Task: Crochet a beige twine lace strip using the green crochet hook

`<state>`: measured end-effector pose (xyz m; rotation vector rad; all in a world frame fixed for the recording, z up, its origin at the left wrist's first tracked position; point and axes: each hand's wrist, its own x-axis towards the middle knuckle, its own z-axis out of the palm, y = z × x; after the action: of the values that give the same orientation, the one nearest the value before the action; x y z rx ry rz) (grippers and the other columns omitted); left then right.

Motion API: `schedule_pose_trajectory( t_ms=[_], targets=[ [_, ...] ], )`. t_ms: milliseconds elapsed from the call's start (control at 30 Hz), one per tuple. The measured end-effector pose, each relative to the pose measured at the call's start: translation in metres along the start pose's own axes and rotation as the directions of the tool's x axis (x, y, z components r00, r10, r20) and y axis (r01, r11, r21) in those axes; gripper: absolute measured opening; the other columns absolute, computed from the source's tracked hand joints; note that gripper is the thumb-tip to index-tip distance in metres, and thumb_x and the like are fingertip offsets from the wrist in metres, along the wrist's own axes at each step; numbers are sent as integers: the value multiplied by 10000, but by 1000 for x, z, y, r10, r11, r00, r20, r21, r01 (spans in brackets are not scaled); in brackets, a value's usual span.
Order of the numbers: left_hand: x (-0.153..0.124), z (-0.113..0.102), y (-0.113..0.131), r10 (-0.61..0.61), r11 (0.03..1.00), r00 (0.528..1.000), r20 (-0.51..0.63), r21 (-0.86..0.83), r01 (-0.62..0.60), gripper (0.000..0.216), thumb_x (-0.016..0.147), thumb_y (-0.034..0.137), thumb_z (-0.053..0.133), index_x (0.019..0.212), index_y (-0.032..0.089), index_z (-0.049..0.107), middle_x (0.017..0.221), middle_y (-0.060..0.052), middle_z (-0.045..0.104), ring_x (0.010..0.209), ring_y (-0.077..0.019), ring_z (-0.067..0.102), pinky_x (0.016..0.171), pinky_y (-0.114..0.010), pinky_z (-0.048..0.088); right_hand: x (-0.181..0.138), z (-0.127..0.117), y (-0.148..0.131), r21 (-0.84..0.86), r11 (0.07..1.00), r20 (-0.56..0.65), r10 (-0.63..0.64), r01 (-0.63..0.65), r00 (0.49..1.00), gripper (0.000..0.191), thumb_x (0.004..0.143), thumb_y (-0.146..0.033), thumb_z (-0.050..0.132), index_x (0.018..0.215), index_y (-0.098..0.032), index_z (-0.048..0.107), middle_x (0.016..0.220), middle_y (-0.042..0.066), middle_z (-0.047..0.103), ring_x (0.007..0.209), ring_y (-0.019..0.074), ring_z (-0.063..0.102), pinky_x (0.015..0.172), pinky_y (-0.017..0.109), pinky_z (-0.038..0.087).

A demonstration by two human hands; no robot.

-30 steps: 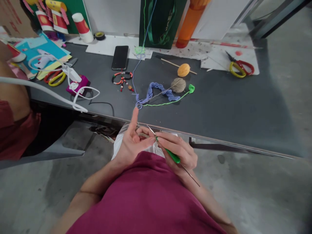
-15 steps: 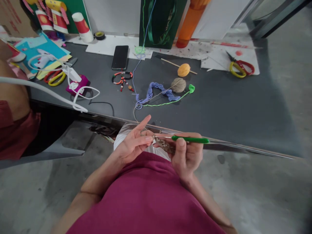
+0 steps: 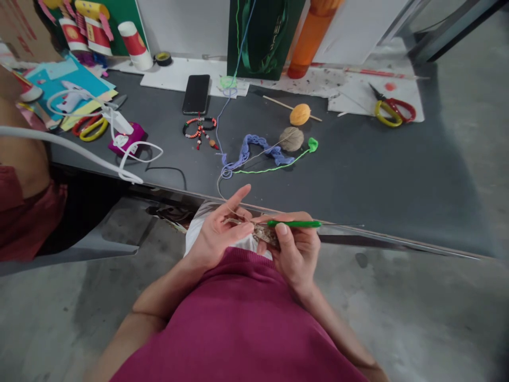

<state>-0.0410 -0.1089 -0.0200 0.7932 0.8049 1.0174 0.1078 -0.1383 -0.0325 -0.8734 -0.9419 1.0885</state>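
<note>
My right hand [image 3: 298, 249] is closed around a green-handled crochet hook [image 3: 294, 224], its thin metal end pointing left into a small brown crocheted piece [image 3: 265, 233]. Thumb and fingers of my left hand [image 3: 222, 231] pinch the left edge of that piece, while the index finger stretches up and away. A thin beige strand runs from my left fingers onto the table, toward a beige yarn ball [image 3: 291, 139]. Beyond my hands lies a wavy blue crocheted strip [image 3: 254, 144], with a bright green strand beside it. The hook's tip is hidden at the stitches.
On the dark table [image 3: 377, 180] lie a phone [image 3: 196, 94], a beaded bracelet [image 3: 199, 128], an orange yarn ball on a stick [image 3: 299, 114] and scissors [image 3: 392, 109]. White cables [image 3: 137, 154] and another person's arm [image 3: 24, 138] are at left. A green bag [image 3: 262, 40] stands behind.
My right hand and the crochet hook have moved left, closer to my left hand. The hook's handle now sits further left, and my left index finger has shifted slightly up and right.
</note>
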Motion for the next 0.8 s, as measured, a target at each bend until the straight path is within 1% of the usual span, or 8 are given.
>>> schedule_pose_trajectory(
  t_ms=[67,167,300,367,400,467,600,800],
  targets=[
    [0,1,1,12,1000,999,-46,24,-11,729,743,269,917,1436,301,692,812,46,685,746,-100,621,766,-259,518,-1,-1,-1,-35,996,20,-78,79,997,36,1015,-293,685,1045,-308,698,926,9,858,440,142,686,343,243,506],
    [0,5,-1,38,999,993,-116,33,-34,858,695,270,956,1493,298,641,761,55,699,723,-113,637,755,-266,535,-3,-6,1,-134,957,74,-249,257,966,218,991,-135,680,1112,-307,740,1061,27,866,534,143,742,464,282,627],
    [-2,9,-8,67,998,981,-185,-9,-70,848,679,318,977,1466,297,662,760,56,736,704,-115,655,752,-273,559,-3,-15,11,-338,778,200,-490,529,848,469,901,-17,731,1255,-324,742,1196,46,850,796,202,837,593,322,691],
    [-1,11,-10,47,996,984,-172,-65,-59,789,693,323,972,1429,278,690,762,60,746,698,-105,664,771,-268,567,-1,-16,15,-395,698,213,-563,598,798,496,880,-22,759,1268,-330,748,1189,41,852,907,230,847,655,348,710],
    [-1,11,-11,32,994,987,-160,-95,-47,771,696,314,971,1415,267,699,756,63,748,698,-99,669,782,-264,567,-1,-14,16,-397,696,184,-578,598,795,470,881,-32,766,1245,-329,760,1170,35,856,918,230,846,675,351,712],
    [0,11,-10,-4,988,992,-128,-152,-16,772,695,286,970,1414,246,694,736,71,744,699,-94,680,798,-258,563,0,-9,16,-338,784,72,-530,521,845,364,899,-68,771,1155,-325,789,1103,20,863,893,210,839,690,340,707],
    [1,11,-7,-84,973,995,-45,-218,72,842,722,265,951,1493,210,616,686,78,735,687,-101,696,783,-252,549,-1,2,11,-101,955,-99,-288,279,952,125,913,-202,812,975,-308,789,943,-13,861,777,171,810,626,280,677],
    [1,11,-5,-93,964,996,-11,-251,88,893,723,261,949,1526,192,565,642,96,706,652,-107,690,743,-256,539,-4,5,3,-93,988,-213,-141,124,967,68,962,-304,750,980,-307,685,813,-23,840,592,169,763,408,236,537]
  ],
)
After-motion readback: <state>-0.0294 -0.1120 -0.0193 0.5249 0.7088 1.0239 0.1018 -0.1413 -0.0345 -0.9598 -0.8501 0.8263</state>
